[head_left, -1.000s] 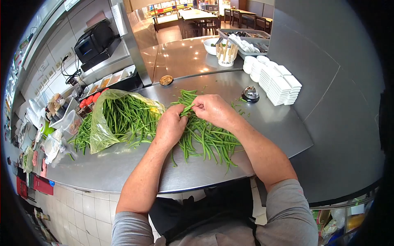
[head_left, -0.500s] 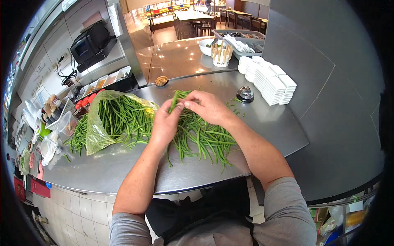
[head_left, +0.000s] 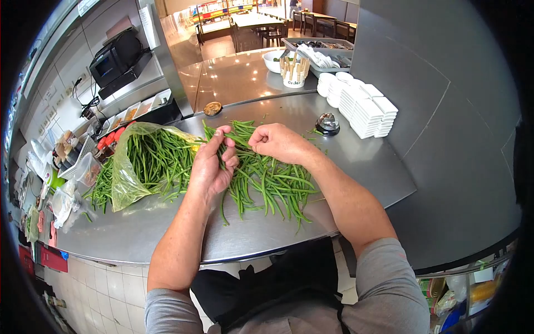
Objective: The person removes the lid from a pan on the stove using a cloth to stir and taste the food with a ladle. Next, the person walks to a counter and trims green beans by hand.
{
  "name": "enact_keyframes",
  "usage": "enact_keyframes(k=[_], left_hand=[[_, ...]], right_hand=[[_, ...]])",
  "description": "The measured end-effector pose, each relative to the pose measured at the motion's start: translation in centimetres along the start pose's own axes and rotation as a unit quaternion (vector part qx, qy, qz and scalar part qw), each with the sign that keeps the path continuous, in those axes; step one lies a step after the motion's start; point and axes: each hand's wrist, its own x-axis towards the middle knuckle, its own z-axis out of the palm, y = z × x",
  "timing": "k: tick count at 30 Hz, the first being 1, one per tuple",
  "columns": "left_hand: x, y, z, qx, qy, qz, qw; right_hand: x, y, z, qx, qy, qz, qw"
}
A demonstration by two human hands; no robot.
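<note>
My left hand [head_left: 213, 164] is closed around a green bean [head_left: 208, 131], whose end sticks up past the fingers. A short way to its right, my right hand [head_left: 280, 145] makes a pinch with thumb and forefinger; whatever is between those fingertips is too small to make out. Loose green beans [head_left: 272, 186] are spread on the steel counter [head_left: 367, 183] beneath and in front of both hands. To the left lies an opened clear yellowish plastic bag [head_left: 127, 186], with many more beans inside and spilling out.
A call bell [head_left: 327, 124] and stacked white dishes [head_left: 364, 108] stand at the right. Farther back are a small brown bowl [head_left: 212, 108], a white "Order" holder [head_left: 294, 78] and a grey cutlery tray [head_left: 325, 47]. A plastic tub [head_left: 88, 168] sits at far left.
My hands were together at the fingertips over a bean and have come apart. My left hand has shifted left and turned, with its fingers curled. The view has shifted slightly.
</note>
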Motion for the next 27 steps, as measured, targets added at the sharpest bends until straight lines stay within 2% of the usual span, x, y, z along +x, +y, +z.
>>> enact_keyframes(k=[5,8,10,12,13,14,15,16,17,19,23,26,27], left_hand=[[0.0,0.5,0.2,0.009,-0.007,0.006,1.0],[-0.6,0.1,0.6,0.042,-0.044,0.005,0.998],[-0.7,-0.6,1.0,0.042,-0.073,-0.002,0.996],[-1.1,-0.8,1.5,0.039,-0.051,-0.005,0.998],[-1.1,-0.7,1.6,0.037,-0.031,-0.002,0.999],[-0.8,-0.7,1.7,0.036,-0.012,0.001,0.999],[-0.1,-0.4,0.3,0.035,-0.032,-0.006,0.999],[-0.4,0.0,1.2,0.023,0.008,-0.007,1.0],[-0.7,0.2,2.2,0.011,0.048,-0.009,0.999],[-0.4,0.3,2.1,-0.002,0.094,-0.014,0.995],[0.3,-0.3,0.3,0.039,0.052,-0.019,0.998],[0.0,-0.6,0.1,0.112,0.02,-0.025,0.993],[-0.4,-0.8,0.9,0.128,0.023,-0.03,0.991]], right_hand=[[0.0,0.0,0.2,0.0,0.049,0.005,0.999],[0.6,0.2,-0.1,0.09,0.184,0.061,0.977],[1.1,1.1,-0.5,0.124,0.271,0.054,0.953],[0.7,1.5,-2.3,0.195,0.23,0.043,0.953],[0.4,1.3,-3.6,0.152,0.197,0.063,0.966],[-0.1,1.7,-4.5,0.065,0.154,0.049,0.985],[-0.6,2.1,-5.4,-0.023,0.109,0.034,0.993],[-0.9,2.2,-6.0,-0.111,0.062,0.018,0.992],[-0.9,2.3,-6.4,-0.163,0.019,0.064,0.984],[-1.0,2.5,-5.7,-0.16,-0.009,0.09,0.983],[-0.4,2.6,-5.2,-0.203,-0.028,0.117,0.972],[-1.0,1.1,-4.9,-0.149,-0.031,0.109,0.982],[-1.1,1.7,-4.6,-0.195,-0.013,0.047,0.98]])
